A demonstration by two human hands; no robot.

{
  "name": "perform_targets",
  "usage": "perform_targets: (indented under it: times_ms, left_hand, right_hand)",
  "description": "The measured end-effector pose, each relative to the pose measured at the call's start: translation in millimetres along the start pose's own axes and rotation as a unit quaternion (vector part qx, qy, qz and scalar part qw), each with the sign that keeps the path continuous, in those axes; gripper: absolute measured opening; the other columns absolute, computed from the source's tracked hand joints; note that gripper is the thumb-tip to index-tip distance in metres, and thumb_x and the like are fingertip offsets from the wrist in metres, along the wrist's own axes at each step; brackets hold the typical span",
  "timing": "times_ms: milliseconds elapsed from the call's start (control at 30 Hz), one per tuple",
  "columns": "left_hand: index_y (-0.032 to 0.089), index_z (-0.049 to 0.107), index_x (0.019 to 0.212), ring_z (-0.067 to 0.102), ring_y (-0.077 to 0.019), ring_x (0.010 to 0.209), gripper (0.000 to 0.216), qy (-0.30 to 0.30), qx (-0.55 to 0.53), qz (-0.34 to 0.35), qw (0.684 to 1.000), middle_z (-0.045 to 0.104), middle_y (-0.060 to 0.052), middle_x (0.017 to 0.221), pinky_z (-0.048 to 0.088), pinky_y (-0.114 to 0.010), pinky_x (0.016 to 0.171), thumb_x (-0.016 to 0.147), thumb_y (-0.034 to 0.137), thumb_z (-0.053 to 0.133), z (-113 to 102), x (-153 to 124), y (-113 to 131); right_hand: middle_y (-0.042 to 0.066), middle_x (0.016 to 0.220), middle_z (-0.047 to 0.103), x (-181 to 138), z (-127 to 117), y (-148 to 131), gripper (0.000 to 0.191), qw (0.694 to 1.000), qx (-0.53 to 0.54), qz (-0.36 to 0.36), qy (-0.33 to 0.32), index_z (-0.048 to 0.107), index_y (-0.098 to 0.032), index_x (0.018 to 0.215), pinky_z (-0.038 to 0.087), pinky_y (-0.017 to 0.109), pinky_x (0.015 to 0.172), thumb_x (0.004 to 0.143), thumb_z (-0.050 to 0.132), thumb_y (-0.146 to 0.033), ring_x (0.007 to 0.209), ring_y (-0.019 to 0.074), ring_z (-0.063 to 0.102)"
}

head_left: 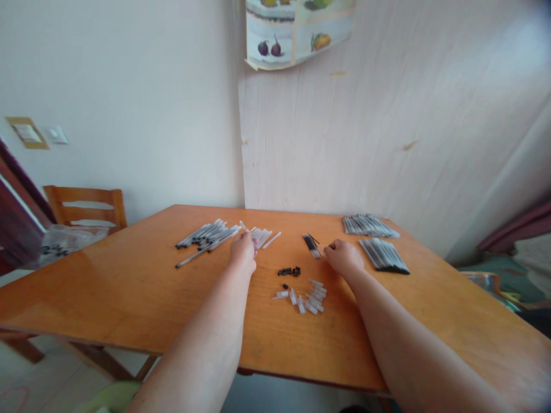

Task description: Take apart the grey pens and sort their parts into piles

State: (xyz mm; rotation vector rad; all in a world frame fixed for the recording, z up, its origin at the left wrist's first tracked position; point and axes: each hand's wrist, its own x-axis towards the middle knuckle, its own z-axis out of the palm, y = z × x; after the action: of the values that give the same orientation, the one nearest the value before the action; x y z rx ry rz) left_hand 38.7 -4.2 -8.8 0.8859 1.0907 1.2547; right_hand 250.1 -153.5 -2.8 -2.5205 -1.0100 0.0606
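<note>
"What does the left hand (243, 248) have?"
"Its fingers grasp a slim, clear plastic tube (242, 225) beside loose translucent tubes (260, 237) on the orange-brown wooden tabletop (172, 310)."
"And the right hand (343, 256)?"
"Just beside thin black rods with pale ends (310, 245); whether its fingers grip anything, one cannot tell."

An orange-brown wooden table (150, 298), slatted brown wooden chair (88, 214), paper fruit poster (278, 31) and dark-red cloth curtain (19, 183) suggest a home.
</note>
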Motion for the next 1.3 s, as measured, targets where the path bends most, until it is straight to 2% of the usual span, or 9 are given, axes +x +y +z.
perform_targets:
  times_ms: [367, 567, 800, 933, 1067, 1167, 1300]
  left_hand:
    - [0.018, 0.060, 0.090, 0.036, -0.0053, 0.039, 0.029, -0.011, 0.023, -0.021, 0.999, 0.054, 0.002, 0.060, 0.020, -0.019, 0.041, 0.086, 0.045, 0.052, -2.5, -1.4, 2.4]
    - [0.017, 0.060, 0.087, 0.035, -0.0052, 0.038, 0.025, -0.016, 0.032, -0.031, 0.999, 0.055, 0.002, 0.060, 0.018, -0.020, 0.040, 0.086, 0.041, 0.052, -2.3, -3.3, 4.2]
    - [0.017, 0.056, 0.075, 0.037, -0.0063, 0.040, 0.018, -0.009, 0.080, -0.005, 0.997, 0.058, -0.001, 0.061, 0.020, -0.019, 0.040, 0.081, 0.033, 0.054, -4.2, -0.8, 4.0]
    - [0.018, 0.053, 0.067, 0.044, -0.0102, 0.047, 0.014, 0.003, 0.109, 0.032, 0.994, 0.058, -0.003, 0.060, 0.027, -0.021, 0.045, 0.077, 0.027, 0.057, -8.0, 6.8, 1.2]
    - [0.020, 0.054, 0.067, 0.057, -0.0169, 0.067, 0.007, 0.032, 0.154, 0.099, 0.983, 0.062, -0.005, 0.070, 0.038, -0.025, 0.058, 0.071, 0.019, 0.060, -13.6, 17.5, -3.7]
    - [0.020, 0.059, 0.082, 0.062, -0.0209, 0.083, 0.012, 0.071, 0.235, 0.179, 0.953, 0.067, -0.007, 0.086, 0.043, -0.028, 0.071, 0.071, 0.018, 0.061, -20.3, 26.5, -8.6]
    - [0.021, 0.062, 0.096, 0.062, -0.0249, 0.093, 0.021, 0.075, 0.341, 0.241, 0.906, 0.069, -0.010, 0.096, 0.043, -0.032, 0.080, 0.076, 0.022, 0.058, -29.4, 35.7, -14.0]
  right_hand:
    - [0.013, 0.095, 0.072, 1.3, 7.2, 2.3, 0.033, 1.000, 0.003, -0.014, -0.020, 0.072, -0.019, 0.089, 0.045, 0.029, 0.065, 0.080, 0.051, -0.044, 0.089, 0.0252, 0.066]
    - [0.013, 0.093, 0.071, 3.7, 7.6, 3.0, 0.029, 0.999, -0.003, -0.029, -0.030, 0.072, -0.019, 0.085, 0.045, 0.029, 0.066, 0.080, 0.050, -0.038, 0.087, 0.0246, 0.066]
    - [0.013, 0.093, 0.071, 4.2, 8.0, 3.4, 0.030, 0.999, 0.002, -0.021, -0.030, 0.072, -0.019, 0.086, 0.045, 0.029, 0.065, 0.080, 0.050, -0.040, 0.087, 0.0249, 0.066]
    - [0.012, 0.091, 0.072, 3.3, 8.0, 4.4, 0.030, 0.999, 0.011, -0.026, -0.022, 0.072, -0.020, 0.086, 0.043, 0.029, 0.062, 0.079, 0.050, -0.040, 0.086, 0.0252, 0.066]
    - [0.011, 0.088, 0.072, 4.9, 8.8, 6.3, 0.031, 0.999, 0.029, -0.021, -0.010, 0.072, -0.020, 0.084, 0.041, 0.027, 0.060, 0.080, 0.049, -0.039, 0.083, 0.0239, 0.066]
    - [0.012, 0.089, 0.072, 8.6, 11.3, 8.2, 0.034, 0.998, 0.055, -0.002, 0.019, 0.073, -0.019, 0.086, 0.041, 0.026, 0.060, 0.082, 0.046, -0.039, 0.084, 0.0230, 0.066]
    - [0.012, 0.095, 0.072, 12.1, 15.0, 9.1, 0.039, 0.995, 0.089, 0.024, 0.043, 0.073, -0.019, 0.095, 0.042, 0.026, 0.062, 0.084, 0.043, -0.042, 0.089, 0.0233, 0.065]
